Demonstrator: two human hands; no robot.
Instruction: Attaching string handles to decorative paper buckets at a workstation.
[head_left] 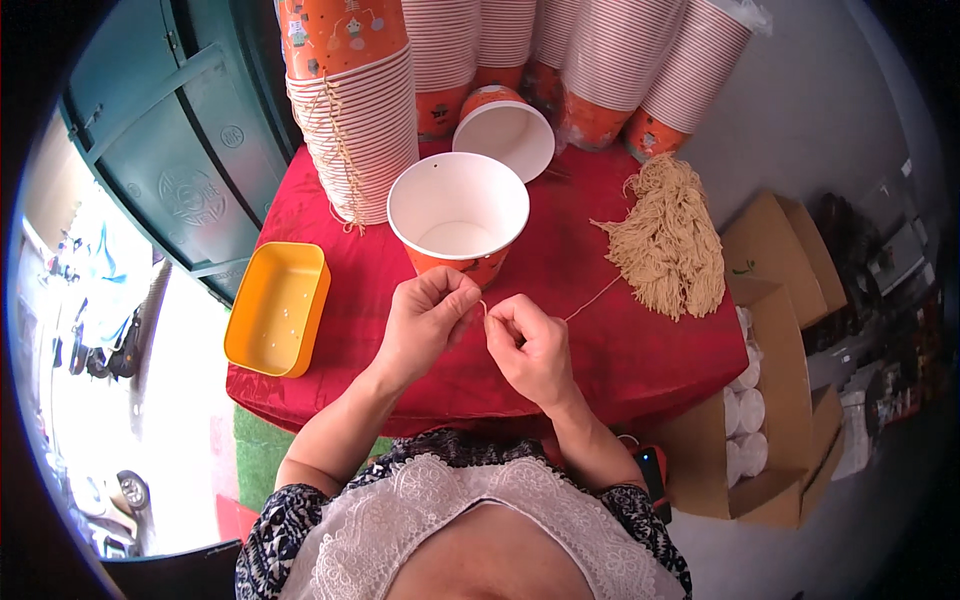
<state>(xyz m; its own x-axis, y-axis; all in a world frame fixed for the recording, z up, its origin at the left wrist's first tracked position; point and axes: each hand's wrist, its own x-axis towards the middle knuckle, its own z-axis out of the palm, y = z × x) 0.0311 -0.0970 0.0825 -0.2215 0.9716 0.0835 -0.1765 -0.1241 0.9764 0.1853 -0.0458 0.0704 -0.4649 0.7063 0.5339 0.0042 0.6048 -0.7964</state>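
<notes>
Just in front of an orange paper bucket (458, 205) with a white inside, both hands pinch one thin tan string (594, 299). My left hand (428, 318) is closed on its short end, close against the bucket's lower front. Beside it, my right hand (530, 345) is closed on the same string, a small gap between the two hands. From the right hand the string runs up and right toward a loose heap of tan strings (672, 240). A small dark hole shows in the bucket's wall near its far rim. The fingertips partly hide the string's end.
A tall stack of nested buckets (355, 140), tan strings hanging down its side, stands at back left. Another bucket (505, 138) lies tipped behind, before more wrapped stacks (620, 65). A yellow tray (277, 310) sits left on the red cloth (560, 250). Cardboard boxes (780, 390) stand right.
</notes>
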